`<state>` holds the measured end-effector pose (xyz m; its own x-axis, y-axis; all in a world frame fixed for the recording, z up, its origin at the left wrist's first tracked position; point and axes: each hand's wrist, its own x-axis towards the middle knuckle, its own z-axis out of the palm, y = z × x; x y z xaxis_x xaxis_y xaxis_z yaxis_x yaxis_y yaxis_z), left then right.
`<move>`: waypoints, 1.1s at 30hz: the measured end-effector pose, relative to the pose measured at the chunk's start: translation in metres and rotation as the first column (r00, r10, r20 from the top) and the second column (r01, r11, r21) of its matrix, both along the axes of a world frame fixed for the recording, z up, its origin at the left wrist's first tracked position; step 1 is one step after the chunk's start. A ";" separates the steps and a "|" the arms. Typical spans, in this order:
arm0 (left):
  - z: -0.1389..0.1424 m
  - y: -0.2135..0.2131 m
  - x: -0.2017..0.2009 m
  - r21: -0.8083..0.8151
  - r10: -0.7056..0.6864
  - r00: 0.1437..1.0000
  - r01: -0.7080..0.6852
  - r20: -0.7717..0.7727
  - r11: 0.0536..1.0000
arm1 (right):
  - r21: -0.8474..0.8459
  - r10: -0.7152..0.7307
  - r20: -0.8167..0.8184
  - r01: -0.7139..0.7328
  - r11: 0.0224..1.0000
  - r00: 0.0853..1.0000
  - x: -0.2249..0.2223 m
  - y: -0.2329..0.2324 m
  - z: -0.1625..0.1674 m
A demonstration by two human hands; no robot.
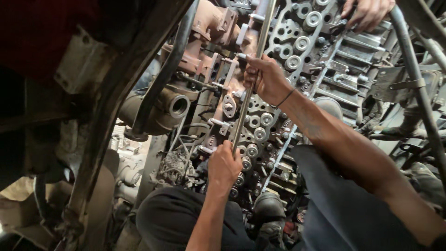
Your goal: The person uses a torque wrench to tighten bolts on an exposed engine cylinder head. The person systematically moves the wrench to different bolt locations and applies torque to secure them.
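A long metal bar (253, 74) is gripped by both hands over the engine (297, 51): right hand (265, 76) clenched midway, left hand (224, 165) clasped low, steadying it.

We see a rust-brown turbo housing (173, 106) left of the engine head, a black hose (160, 76) crossing over it, and a co-worker's hand (367, 11) top right.

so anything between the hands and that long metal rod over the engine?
No. Both hands already grip the rod: the left hand at its lower end, the right hand farther up. Nothing visible sits between either palm and the rod. Another person's hand rests on the engine at the top, clear of the rod.
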<state>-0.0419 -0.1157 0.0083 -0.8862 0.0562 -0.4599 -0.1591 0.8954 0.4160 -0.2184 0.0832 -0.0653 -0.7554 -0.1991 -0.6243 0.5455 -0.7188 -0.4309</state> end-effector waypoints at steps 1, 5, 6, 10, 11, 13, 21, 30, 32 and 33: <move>-0.005 -0.002 0.000 -0.012 -0.003 0.999 0.003 0.033 1.000 | -0.011 0.004 -0.012 -0.004 1.000 1.000 -0.002 0.000 0.001; -0.017 -0.004 -0.003 -0.022 0.023 0.995 -0.021 0.093 1.000 | -0.023 0.046 -0.014 -0.046 0.999 0.999 -0.016 -0.008 0.007; -0.016 -0.004 -0.005 -0.002 0.062 0.991 -0.062 0.121 0.998 | -0.012 0.053 0.036 -0.052 0.999 0.998 -0.021 -0.013 0.009; 0.007 -0.004 -0.005 0.034 0.151 0.976 -0.158 0.158 0.987 | 0.003 0.071 0.094 -0.072 0.997 0.993 -0.031 -0.028 0.017; 0.014 -0.004 -0.005 0.034 0.156 0.977 -0.163 0.148 0.986 | 0.002 0.073 0.072 -0.073 0.997 0.995 -0.031 -0.031 0.019; 0.029 -0.006 -0.001 0.000 0.180 0.965 -0.184 0.188 0.983 | -0.053 0.061 -0.008 -0.061 0.997 0.998 -0.028 -0.033 0.024; 0.036 -0.039 0.023 -0.069 0.195 0.965 -0.186 0.177 0.980 | -0.196 0.109 -0.102 -0.127 0.972 0.989 0.001 -0.062 0.032; 0.007 -0.044 0.050 -0.106 0.122 0.914 -0.087 0.387 0.991 | -0.114 0.256 -0.009 -0.255 0.960 0.967 0.032 -0.078 0.027; 0.011 -0.035 0.051 -0.072 0.141 0.905 -0.123 0.402 0.990 | -0.062 0.290 -0.006 -0.290 0.955 0.957 0.031 -0.073 0.029; 0.016 -0.031 0.054 -0.035 0.159 0.916 -0.157 0.368 0.987 | -0.081 0.303 -0.020 -0.304 0.949 0.953 0.031 -0.071 0.030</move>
